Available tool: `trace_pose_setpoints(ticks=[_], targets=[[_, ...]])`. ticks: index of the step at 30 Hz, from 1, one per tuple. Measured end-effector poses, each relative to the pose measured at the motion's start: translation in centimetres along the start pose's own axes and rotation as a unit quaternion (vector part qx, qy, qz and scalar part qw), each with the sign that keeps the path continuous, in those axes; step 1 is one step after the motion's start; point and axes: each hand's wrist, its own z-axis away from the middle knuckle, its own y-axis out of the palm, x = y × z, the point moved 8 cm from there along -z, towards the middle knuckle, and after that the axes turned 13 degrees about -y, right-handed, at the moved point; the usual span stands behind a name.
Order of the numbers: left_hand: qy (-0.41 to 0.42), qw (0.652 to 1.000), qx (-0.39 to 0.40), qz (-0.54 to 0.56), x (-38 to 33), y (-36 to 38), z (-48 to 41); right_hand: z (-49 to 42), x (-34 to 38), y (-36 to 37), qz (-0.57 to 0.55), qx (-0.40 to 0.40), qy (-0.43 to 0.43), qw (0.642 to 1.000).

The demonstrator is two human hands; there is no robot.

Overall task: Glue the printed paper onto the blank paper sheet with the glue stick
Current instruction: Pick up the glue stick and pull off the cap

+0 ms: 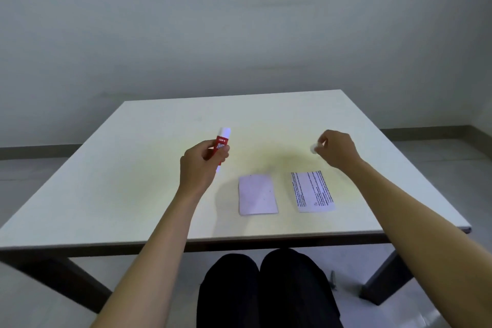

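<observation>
My left hand grips the glue stick upright, ready; my right hand pinches its cap clear of both papers.

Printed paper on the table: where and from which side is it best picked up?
The printed paper lies flat on the table, right of the blank paper sheet, so nothing stands up to pinch. Probably best from the near side: lift its near short edge or a near corner. The right hand is closer but holds a small white cap.
</observation>
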Motion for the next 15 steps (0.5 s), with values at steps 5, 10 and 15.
trace_pose_setpoints(ticks=[5, 10, 15], targets=[[-0.059, 0.991, -0.004, 0.121, 0.8, 0.8, -0.1, -0.3, -0.5, 1.4, 0.161, 0.045, -0.059, 0.984], [-0.086, 0.977, -0.015, 0.195, 0.7, 2.0, 0.3, 0.0, -0.9, 1.8, 0.242, 0.058, -0.070, 0.966], [-0.109, 0.960, -0.027, 0.255, 0.4, 3.3, 0.8, 2.1, 3.5, 0.8, 0.027, 0.006, -0.072, 0.997]])
